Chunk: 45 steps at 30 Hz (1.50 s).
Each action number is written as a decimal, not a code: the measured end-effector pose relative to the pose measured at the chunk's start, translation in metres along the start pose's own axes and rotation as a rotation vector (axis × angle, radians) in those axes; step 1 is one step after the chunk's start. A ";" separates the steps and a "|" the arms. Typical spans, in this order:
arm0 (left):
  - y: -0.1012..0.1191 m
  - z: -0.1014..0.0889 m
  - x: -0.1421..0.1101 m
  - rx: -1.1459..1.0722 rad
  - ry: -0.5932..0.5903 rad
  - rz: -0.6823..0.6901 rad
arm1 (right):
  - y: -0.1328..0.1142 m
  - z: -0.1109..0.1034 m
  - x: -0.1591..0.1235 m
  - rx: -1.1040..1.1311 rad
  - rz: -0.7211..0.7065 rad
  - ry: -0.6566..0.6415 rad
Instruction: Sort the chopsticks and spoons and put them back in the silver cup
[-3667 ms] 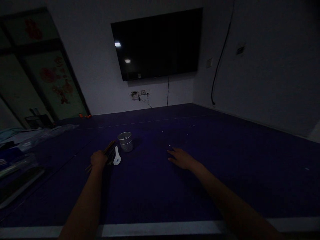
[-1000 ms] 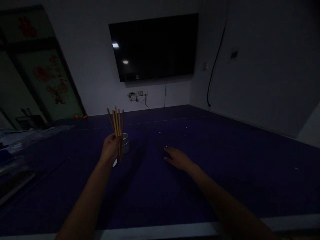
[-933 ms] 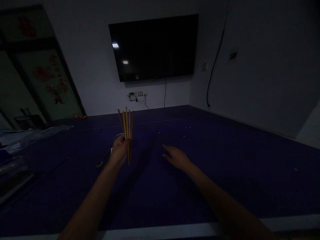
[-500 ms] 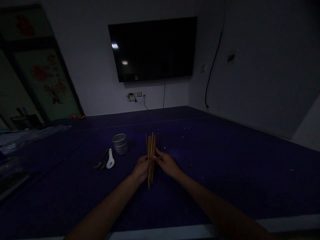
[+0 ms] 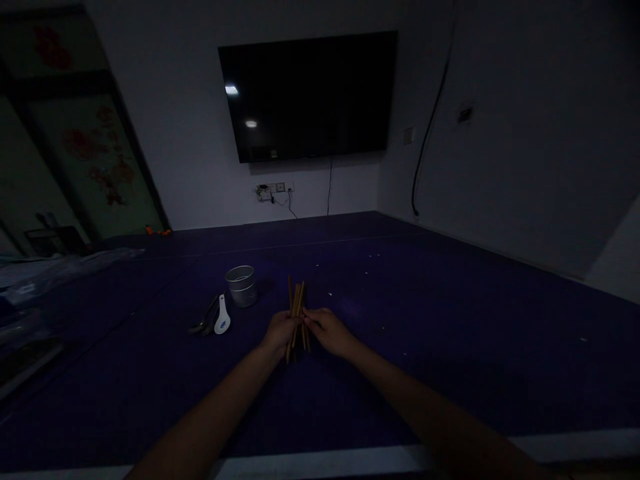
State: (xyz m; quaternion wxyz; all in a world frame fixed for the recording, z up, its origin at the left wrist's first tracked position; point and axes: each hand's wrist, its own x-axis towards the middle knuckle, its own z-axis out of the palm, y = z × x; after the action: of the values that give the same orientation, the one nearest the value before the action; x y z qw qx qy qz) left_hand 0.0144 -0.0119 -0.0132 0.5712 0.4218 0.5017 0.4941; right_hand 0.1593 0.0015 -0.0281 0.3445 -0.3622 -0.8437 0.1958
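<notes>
Both my hands are closed on a bundle of several wooden chopsticks (image 5: 297,300) above the dark blue surface. My left hand (image 5: 280,333) wraps the bundle from the left, with the thumb across it. From the right, my right hand (image 5: 327,330) pinches the same chopsticks with thumb and fingers. They stand roughly upright and fan apart a little at the top and bottom. Left of my hands are a metal cup (image 5: 241,288), a white ceramic soup spoon (image 5: 223,317) and dark metal utensils (image 5: 204,323), whose exact kind is hard to make out.
The blue surface (image 5: 450,347) reaches back to the wall, with small white scraps (image 5: 330,294) on it. Clear plastic wrapping (image 5: 75,270) lies at the far left. A television (image 5: 310,97) hangs on the wall above sockets and cables (image 5: 273,193).
The chopstick bundle has dropped slightly and moved a little left, its sticks now more crossed and spread at the bottom. Both hands keep their grip on it.
</notes>
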 end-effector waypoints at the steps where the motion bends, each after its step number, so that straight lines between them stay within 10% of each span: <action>1: 0.000 0.000 0.001 0.002 0.008 0.000 | 0.001 0.000 0.000 -0.045 -0.010 -0.002; 19: 0.000 -0.006 0.005 0.000 -0.055 0.013 | -0.010 0.000 -0.008 -0.267 0.133 -0.125; 45: 0.010 -0.018 0.012 0.798 0.043 0.358 | -0.011 -0.001 -0.007 -0.309 0.090 -0.242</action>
State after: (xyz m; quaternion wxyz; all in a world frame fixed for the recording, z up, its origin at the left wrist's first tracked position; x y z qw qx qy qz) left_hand -0.0043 0.0013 -0.0078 0.2583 0.6792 0.5841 0.3615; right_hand 0.1581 -0.0112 -0.0247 0.1719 -0.4221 -0.8818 0.1214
